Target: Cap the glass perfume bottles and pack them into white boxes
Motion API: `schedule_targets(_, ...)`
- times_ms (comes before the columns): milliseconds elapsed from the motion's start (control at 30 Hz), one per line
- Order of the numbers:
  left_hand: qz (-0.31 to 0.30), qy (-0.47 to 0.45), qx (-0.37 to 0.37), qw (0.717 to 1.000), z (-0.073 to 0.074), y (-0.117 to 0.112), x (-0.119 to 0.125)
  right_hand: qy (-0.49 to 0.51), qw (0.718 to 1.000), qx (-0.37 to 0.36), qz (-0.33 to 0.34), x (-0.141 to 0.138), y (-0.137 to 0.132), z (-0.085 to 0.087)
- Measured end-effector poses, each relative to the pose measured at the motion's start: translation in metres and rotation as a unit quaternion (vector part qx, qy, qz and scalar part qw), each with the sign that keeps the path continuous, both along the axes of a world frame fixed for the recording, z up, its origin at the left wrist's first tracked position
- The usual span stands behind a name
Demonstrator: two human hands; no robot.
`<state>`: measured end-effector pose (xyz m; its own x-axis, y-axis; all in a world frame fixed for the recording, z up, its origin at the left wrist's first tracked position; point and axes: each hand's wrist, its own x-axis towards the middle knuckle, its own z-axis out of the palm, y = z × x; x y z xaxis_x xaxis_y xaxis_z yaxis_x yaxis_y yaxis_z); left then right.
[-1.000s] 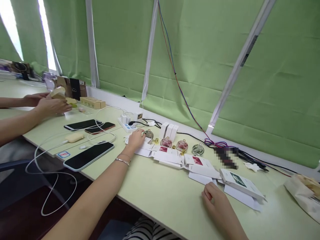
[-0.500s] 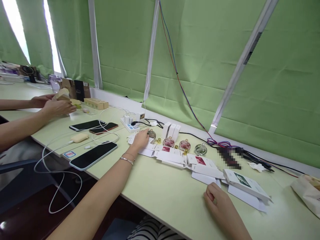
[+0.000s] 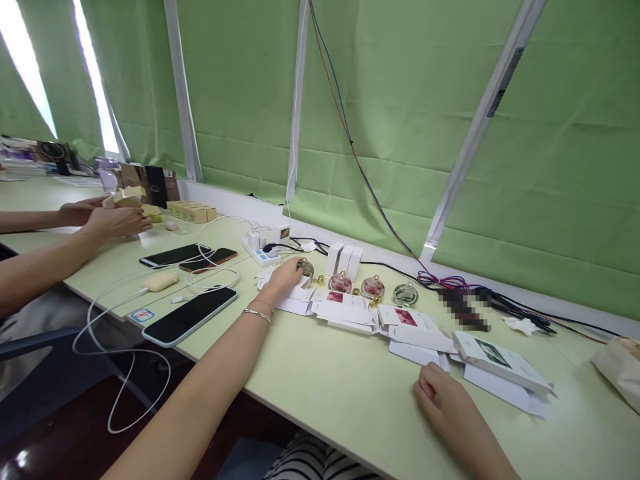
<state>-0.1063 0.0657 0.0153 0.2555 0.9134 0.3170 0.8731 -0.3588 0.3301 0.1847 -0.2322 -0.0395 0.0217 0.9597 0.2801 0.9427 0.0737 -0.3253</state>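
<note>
My left hand (image 3: 287,275) reaches forward over a flattened white box (image 3: 295,301), its fingers at the side of a round dark-patterned glass bottle (image 3: 305,268) that looks like perfume. Its thumb is hidden. To the right stand two round pink bottles (image 3: 341,283) (image 3: 373,287) and a green one (image 3: 405,294), with small gold caps (image 3: 356,291) among them. In front lie opened white cartons with pink pictures (image 3: 345,307) (image 3: 414,325) and one with a green picture (image 3: 501,360). Loosely curled, my right hand (image 3: 440,390) rests on the table with nothing visible in it.
Phones (image 3: 193,315), a cream charging case (image 3: 160,281) and white cables lie left. A power strip (image 3: 263,251) and small white boxes (image 3: 344,259) stand at the back. Dark cables (image 3: 515,315) run right. Another person's hands (image 3: 117,221) handle a yellowish box (image 3: 127,196).
The view has shifted slightly. My left hand stays at the dark bottle and my right hand stays curled on the table. At left, the other person's yellowish box has tilted a little.
</note>
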Motion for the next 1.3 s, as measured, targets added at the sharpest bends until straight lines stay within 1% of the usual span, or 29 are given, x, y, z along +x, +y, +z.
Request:
schedule_targets(67,-0.004,0.017,-0.016,1.0,0.002,-0.002,-0.003,0.0,1.0,-0.003,-0.002,0.0,0.0,0.0)
schedule_targets(167,-0.014,0.056,-0.055,0.997,0.004,-0.007,-0.016,0.002,1.0,0.001,-0.006,0.001,0.0,0.0)
schedule_targets(300,-0.02,0.114,-0.12,0.986,0.005,-0.013,-0.037,0.005,1.0,0.007,-0.003,-0.001,0.0,0.001)
schedule_targets(400,-0.019,0.141,-0.143,0.979,0.005,-0.012,-0.044,0.007,1.0,-0.006,-0.005,-0.002,0.001,0.003)
schedule_targets(533,-0.018,0.163,-0.156,0.974,0.007,-0.013,-0.04,0.01,1.0,-0.005,-0.007,-0.002,0.0,0.005)
schedule_targets(700,-0.033,0.178,-0.165,0.97,0.014,-0.025,-0.031,0.026,1.0,-0.001,0.002,-0.002,-0.001,0.006)
schedule_targets(867,-0.03,0.183,-0.166,0.969,0.018,-0.032,-0.024,0.017,1.0,-0.005,0.002,-0.003,-0.001,0.007)
schedule_targets(1000,-0.032,0.18,-0.174,0.968,0.017,-0.026,-0.026,0.013,1.0,-0.017,-0.005,-0.006,-0.001,0.01)
schedule_targets(1167,-0.034,0.162,-0.189,0.968,0.016,-0.012,-0.043,0.005,1.0,-0.02,-0.009,-0.008,-0.002,0.014)
schedule_targets(1300,0.0,0.155,-0.191,0.969,0.018,-0.006,-0.055,0.008,1.0,-0.017,-0.009,-0.007,-0.002,0.013)
